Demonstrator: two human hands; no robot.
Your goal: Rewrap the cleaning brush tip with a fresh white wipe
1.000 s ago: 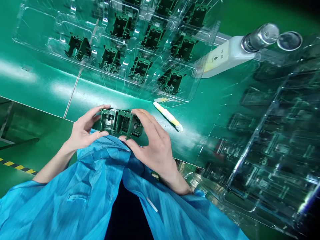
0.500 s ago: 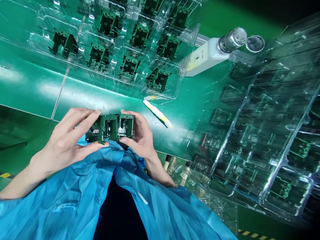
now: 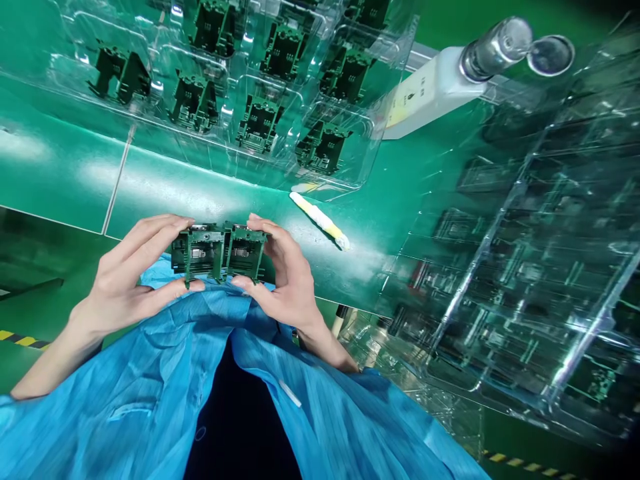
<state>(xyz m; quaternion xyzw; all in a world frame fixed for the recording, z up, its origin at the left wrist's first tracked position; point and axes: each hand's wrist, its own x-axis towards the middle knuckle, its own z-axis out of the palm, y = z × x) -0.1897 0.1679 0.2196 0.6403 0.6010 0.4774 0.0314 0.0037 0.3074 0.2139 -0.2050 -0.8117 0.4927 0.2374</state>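
Your left hand [image 3: 125, 280] and right hand [image 3: 283, 273] clamp the ends of a green part [image 3: 219, 252] between thumbs and fingers, above the mat [image 3: 200, 193] edge. Its long axis runs left to right, open face toward you.

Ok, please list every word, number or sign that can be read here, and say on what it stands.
No text here can be read.
Label on the white bottle: a few small dark marks, too blurred to read.
Green parts held by the left hand and right hand: no print that can be read.
Clear tray: no print seen.
Striped tape: yellow and black pattern, no words.
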